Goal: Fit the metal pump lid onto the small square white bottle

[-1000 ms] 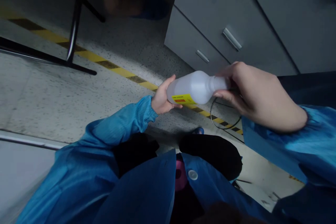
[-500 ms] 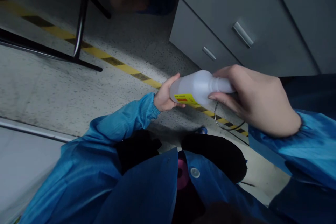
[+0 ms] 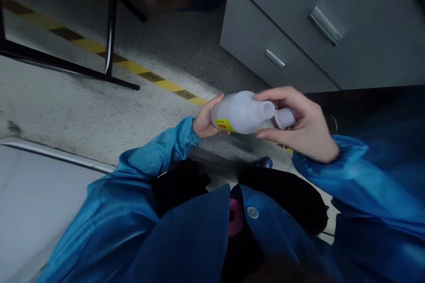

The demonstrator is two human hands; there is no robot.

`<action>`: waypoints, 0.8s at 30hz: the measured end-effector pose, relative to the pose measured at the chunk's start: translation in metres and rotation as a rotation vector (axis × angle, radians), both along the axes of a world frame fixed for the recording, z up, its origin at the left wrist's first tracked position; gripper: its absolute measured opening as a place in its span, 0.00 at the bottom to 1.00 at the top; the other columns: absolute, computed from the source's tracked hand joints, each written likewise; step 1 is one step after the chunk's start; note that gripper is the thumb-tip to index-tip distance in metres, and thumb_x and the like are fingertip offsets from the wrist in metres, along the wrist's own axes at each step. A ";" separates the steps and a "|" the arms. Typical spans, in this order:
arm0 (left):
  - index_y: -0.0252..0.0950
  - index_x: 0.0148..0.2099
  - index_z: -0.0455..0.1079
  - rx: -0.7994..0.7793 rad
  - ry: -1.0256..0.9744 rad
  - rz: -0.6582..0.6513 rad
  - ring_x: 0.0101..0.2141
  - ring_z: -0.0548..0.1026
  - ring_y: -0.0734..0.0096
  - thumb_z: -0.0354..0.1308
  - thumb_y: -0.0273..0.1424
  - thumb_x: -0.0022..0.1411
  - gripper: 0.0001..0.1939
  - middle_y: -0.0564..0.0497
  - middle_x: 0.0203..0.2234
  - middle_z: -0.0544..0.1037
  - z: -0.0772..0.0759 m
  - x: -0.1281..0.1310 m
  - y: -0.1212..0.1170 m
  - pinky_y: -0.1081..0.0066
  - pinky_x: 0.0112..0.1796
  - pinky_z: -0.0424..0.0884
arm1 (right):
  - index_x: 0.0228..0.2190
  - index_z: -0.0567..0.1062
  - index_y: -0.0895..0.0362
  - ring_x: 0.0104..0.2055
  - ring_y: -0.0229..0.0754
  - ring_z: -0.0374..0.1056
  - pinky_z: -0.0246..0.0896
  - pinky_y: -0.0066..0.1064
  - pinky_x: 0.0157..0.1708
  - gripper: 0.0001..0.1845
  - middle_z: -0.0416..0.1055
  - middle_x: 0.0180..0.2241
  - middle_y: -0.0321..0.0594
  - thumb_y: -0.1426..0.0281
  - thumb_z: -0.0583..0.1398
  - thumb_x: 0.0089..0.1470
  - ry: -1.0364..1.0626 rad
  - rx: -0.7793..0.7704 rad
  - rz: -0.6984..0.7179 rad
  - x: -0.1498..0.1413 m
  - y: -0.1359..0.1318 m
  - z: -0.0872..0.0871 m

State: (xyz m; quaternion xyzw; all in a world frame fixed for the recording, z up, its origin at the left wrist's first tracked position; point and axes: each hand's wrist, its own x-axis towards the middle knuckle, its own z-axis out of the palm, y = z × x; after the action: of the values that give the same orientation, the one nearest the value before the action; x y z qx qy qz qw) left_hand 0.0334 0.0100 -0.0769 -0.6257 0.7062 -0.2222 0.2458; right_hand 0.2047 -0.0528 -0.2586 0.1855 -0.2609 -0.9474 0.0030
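A translucent white plastic bottle [image 3: 244,106] with a yellow label lies tilted in front of me, its open mouth pointing right. My left hand [image 3: 206,120] is closed around its base. Just off the mouth is a white bottle cap [image 3: 284,118], tucked in the curled fingers of my right hand [image 3: 310,128]. The index finger and thumb of that hand reach along both sides of the bottle's neck. Whether those two fingertips press on the bottle I cannot tell. Part of a thin wire loop [image 3: 287,152] shows below the right hand.
Grey drawers [image 3: 282,22] with metal handles stand at the upper right. A black metal frame [image 3: 111,40] stands on the speckled floor at left, across yellow-black tape [image 3: 133,67]. A white surface [image 3: 49,194] with a metal edge is at lower left. Another person's leg is dim at the top.
The cap has come off the bottle's neck and now sits in my right hand, leaving the mouth uncovered. The bottle's mouth has turned more towards me, and the view has shifted slightly.
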 end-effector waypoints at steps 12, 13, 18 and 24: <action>0.36 0.44 0.72 -0.068 -0.264 -0.062 0.37 0.80 0.61 0.46 0.48 0.66 0.23 0.47 0.35 0.81 0.048 0.022 0.015 0.63 0.41 0.78 | 0.42 0.76 0.58 0.33 0.38 0.70 0.68 0.30 0.32 0.19 0.71 0.32 0.39 0.67 0.70 0.49 -0.125 0.130 -0.256 0.006 0.015 0.063; 0.37 0.44 0.72 -0.037 -0.301 -0.089 0.38 0.80 0.60 0.48 0.49 0.65 0.22 0.47 0.36 0.81 0.048 0.023 0.016 0.62 0.42 0.77 | 0.43 0.76 0.57 0.33 0.39 0.71 0.69 0.30 0.32 0.19 0.72 0.32 0.39 0.66 0.70 0.48 -0.120 0.138 -0.249 0.008 0.015 0.065; 0.42 0.54 0.70 0.240 -0.618 -0.451 0.54 0.73 0.53 0.60 0.58 0.54 0.33 0.48 0.50 0.77 0.044 0.016 0.025 0.53 0.60 0.67 | 0.41 0.76 0.55 0.33 0.40 0.71 0.69 0.31 0.32 0.18 0.72 0.32 0.39 0.65 0.71 0.48 -0.107 0.181 -0.161 0.009 0.009 0.065; 0.44 0.66 0.56 0.536 -1.185 -0.902 0.57 0.71 0.47 0.71 0.53 0.44 0.51 0.43 0.57 0.71 0.049 0.015 0.019 0.48 0.58 0.69 | 0.39 0.76 0.53 0.31 0.37 0.68 0.65 0.30 0.31 0.13 0.70 0.31 0.37 0.66 0.69 0.51 -0.133 0.173 -0.088 -0.003 0.008 0.070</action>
State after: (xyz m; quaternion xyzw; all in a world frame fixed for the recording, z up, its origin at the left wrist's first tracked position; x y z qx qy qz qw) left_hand 0.0482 0.0290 -0.0278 0.0243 0.6726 -0.4188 0.6096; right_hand 0.2018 -0.0448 -0.1887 0.2360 -0.1858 -0.9511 -0.0720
